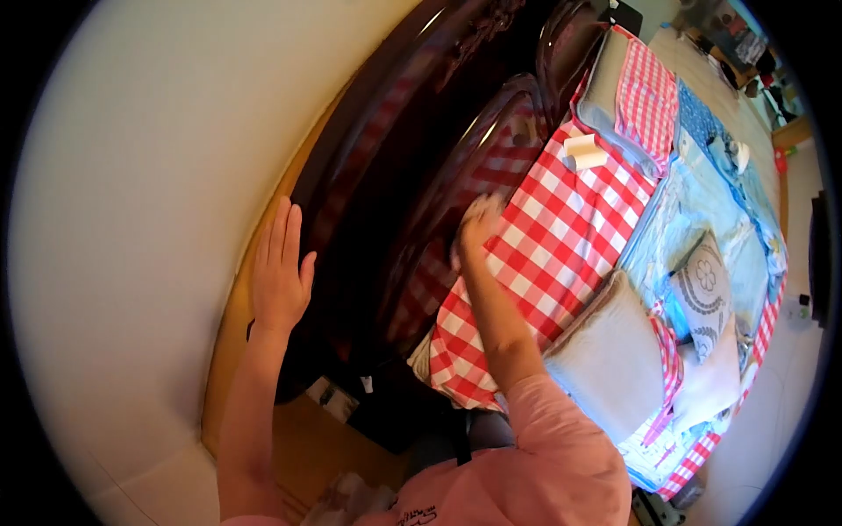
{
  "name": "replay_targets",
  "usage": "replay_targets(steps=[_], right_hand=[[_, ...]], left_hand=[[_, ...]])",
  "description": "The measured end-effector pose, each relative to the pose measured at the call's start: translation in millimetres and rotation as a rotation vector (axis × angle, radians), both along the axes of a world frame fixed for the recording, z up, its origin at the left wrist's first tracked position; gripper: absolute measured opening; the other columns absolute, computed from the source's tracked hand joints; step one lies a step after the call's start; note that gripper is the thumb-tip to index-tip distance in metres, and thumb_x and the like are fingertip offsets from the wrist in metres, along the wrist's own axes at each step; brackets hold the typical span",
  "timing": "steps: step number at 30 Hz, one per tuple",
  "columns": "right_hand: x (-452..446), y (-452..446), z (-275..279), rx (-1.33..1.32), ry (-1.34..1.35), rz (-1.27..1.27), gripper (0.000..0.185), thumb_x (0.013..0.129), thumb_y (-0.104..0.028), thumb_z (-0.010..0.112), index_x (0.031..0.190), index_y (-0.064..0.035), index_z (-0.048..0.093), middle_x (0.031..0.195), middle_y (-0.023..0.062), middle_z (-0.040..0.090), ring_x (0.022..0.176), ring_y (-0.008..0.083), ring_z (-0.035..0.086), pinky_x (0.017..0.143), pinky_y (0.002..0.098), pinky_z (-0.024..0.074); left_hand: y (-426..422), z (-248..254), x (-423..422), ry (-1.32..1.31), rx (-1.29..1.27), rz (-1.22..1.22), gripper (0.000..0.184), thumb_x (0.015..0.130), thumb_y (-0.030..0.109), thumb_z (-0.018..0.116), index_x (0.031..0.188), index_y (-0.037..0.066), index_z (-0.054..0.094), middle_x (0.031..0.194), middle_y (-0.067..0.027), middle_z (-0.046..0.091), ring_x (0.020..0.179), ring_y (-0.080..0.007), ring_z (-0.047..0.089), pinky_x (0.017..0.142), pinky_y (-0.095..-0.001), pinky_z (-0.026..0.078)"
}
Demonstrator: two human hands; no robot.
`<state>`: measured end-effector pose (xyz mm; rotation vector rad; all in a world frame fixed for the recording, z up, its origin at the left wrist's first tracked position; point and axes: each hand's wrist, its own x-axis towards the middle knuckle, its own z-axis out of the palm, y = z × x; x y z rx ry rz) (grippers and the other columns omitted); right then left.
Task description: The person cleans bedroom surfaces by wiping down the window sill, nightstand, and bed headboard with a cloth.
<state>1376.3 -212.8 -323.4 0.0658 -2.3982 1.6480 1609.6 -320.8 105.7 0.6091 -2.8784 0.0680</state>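
Note:
My left hand (pixel 281 266) is stretched out flat, fingers together and thumb apart, by the outer edge of a dark, glossy carved headboard (pixel 351 158). Nothing shows in it. My right hand (pixel 480 226), smeared by motion, is at the headboard's padded inner panel (pixel 430 210), where that panel meets the red-and-white checkered bed cover (pixel 561 237). Whether its fingers hold anything is not visible. A roll of cream paper or tape (pixel 586 153) lies on the checkered cover, beyond my right hand.
A grey-edged pillow (pixel 614 351) and a patterned cushion (pixel 704 289) lie on the bed, beside a light blue sheet (pixel 671 202). Another pillow (pixel 602 83) with checkered cloth is at the far end. A pale wall (pixel 158 219) rises on the left.

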Motion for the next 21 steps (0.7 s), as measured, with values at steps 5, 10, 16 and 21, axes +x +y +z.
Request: replay_targets(steps=[5, 10, 16, 21], right_hand=[[-206.8, -34.2, 66.8, -0.173, 0.11, 0.315, 0.05, 0.093, -0.018, 0.05, 0.14, 0.001, 0.051, 0.14, 0.0273, 0.05, 0.125, 0.042, 0.052, 0.107, 0.0472, 0.0407], [-292.1, -42.4, 87.0, -0.248, -0.003, 0.448, 0.057, 0.092, -0.023, 0.047, 0.142, 0.0023, 0.046, 0.138, 0.0301, 0.052, 0.13, 0.0432, 0.049, 0.11, 0.0448, 0.0375], [-297.4, -8.2, -85.6, 0.32, 0.175, 0.263, 0.053, 0.104, -0.025, 0.031, 0.147, 0.0033, 0.042, 0.155, 0.024, 0.038, 0.142, 0.0362, 0.038, 0.118, 0.0372, 0.0309], [-128.6, 22.5, -27.9, 0.057, 0.029, 0.139, 0.051, 0.103, -0.017, 0.033, 0.151, 0.0014, 0.037, 0.153, 0.023, 0.042, 0.14, 0.037, 0.043, 0.114, 0.0392, 0.0359]], left_hand=[[-2.0, 3.1, -2.1, -0.019, 0.053, -0.006, 0.069, 0.095, 0.01, 0.06, 0.156, 0.006, 0.028, 0.162, -0.0147, 0.03, 0.142, -0.0378, 0.038, 0.115, -0.045, 0.035], [-7.3, -2.1, 0.9, -0.01, 0.102, -0.018, 0.072, 0.091, 0.007, 0.064, 0.155, 0.003, 0.03, 0.159, -0.0208, 0.032, 0.142, -0.0408, 0.037, 0.117, -0.0474, 0.032], [-8.9, -2.8, 2.3, 0.018, 0.1, -0.033, 0.072, 0.089, 0.006, 0.065, 0.153, 0.002, 0.033, 0.159, -0.0211, 0.033, 0.141, -0.0405, 0.039, 0.115, -0.0473, 0.034], [-8.7, -3.5, -0.2, 0.025, 0.058, -0.033, 0.071, 0.089, 0.007, 0.066, 0.153, 0.002, 0.034, 0.159, -0.0196, 0.034, 0.14, -0.0397, 0.04, 0.115, -0.0462, 0.036]])
